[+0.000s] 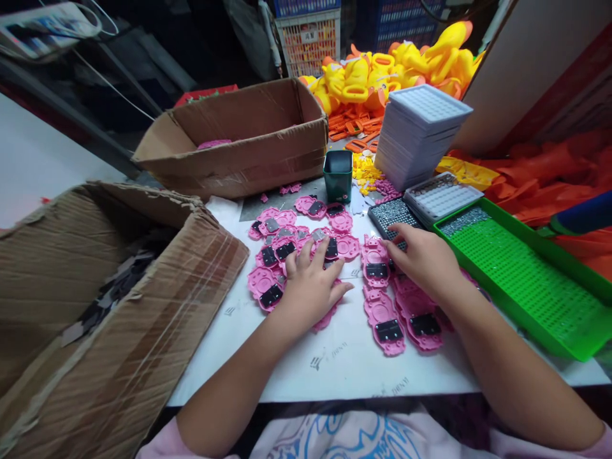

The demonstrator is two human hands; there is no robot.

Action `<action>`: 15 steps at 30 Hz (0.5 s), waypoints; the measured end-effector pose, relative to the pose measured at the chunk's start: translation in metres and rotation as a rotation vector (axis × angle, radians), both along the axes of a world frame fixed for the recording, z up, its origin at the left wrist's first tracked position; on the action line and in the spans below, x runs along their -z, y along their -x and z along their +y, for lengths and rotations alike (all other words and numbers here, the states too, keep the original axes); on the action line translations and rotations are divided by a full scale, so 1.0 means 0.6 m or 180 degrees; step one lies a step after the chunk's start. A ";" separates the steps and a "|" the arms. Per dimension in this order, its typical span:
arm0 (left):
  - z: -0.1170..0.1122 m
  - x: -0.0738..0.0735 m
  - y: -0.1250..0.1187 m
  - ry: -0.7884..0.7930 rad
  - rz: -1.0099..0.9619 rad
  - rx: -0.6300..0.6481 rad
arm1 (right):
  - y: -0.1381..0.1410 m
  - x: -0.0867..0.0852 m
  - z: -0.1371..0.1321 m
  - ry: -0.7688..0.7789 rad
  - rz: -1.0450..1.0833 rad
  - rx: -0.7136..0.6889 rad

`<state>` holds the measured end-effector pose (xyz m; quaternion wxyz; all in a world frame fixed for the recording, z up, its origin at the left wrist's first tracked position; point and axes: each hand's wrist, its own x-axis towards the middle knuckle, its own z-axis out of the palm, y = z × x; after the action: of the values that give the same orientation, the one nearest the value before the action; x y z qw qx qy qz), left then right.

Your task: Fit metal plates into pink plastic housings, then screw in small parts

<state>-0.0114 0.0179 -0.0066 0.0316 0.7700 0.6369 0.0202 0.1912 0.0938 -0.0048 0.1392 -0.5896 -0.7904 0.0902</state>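
Note:
Several pink plastic shells (261, 278) with black rectangular plates lie in a loose heap on the white table. My left hand (310, 280) rests over that heap with its fingers spread, covering some shells. To the right, other pink shells (382, 309) are laid out in rows. My right hand (423, 258) hovers at the top of these rows, thumb and forefinger apart and curved. Its thumb tip is close to the upper edge of one shell (375, 255); whether it touches is unclear. Beyond the fingers sits a black tray of small metal pieces (389, 213).
A green tray (521, 274) and a white tray (444, 194) stand at right, before a stack of white trays (421, 131). A dark green cup (338, 178) stands behind the shells. Cardboard boxes (205, 268) (239, 162) flank the left and back. Yellow toys (358, 76) pile up behind.

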 end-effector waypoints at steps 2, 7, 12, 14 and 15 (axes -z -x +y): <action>0.002 0.000 0.001 0.0041 0.0006 -0.0007 | -0.004 -0.003 0.000 0.0051 0.0137 -0.0033; 0.003 0.004 0.006 -0.0082 0.0020 -0.0014 | -0.008 -0.014 0.013 0.0113 0.0496 0.0043; 0.003 0.010 0.011 -0.0325 0.0010 -0.0088 | 0.011 -0.025 0.099 -0.0270 -0.0425 -0.0241; 0.006 0.014 0.014 -0.0419 -0.0019 -0.0171 | 0.023 -0.025 0.153 -0.0251 -0.0639 -0.0363; 0.008 0.017 0.015 -0.0460 -0.0033 -0.0217 | 0.030 -0.023 0.180 -0.0178 -0.0737 -0.0409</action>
<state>-0.0203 0.0225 -0.0168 -0.0215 0.7480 0.6595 0.0712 0.1732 0.2018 0.0092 0.0574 -0.5402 -0.8396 0.0082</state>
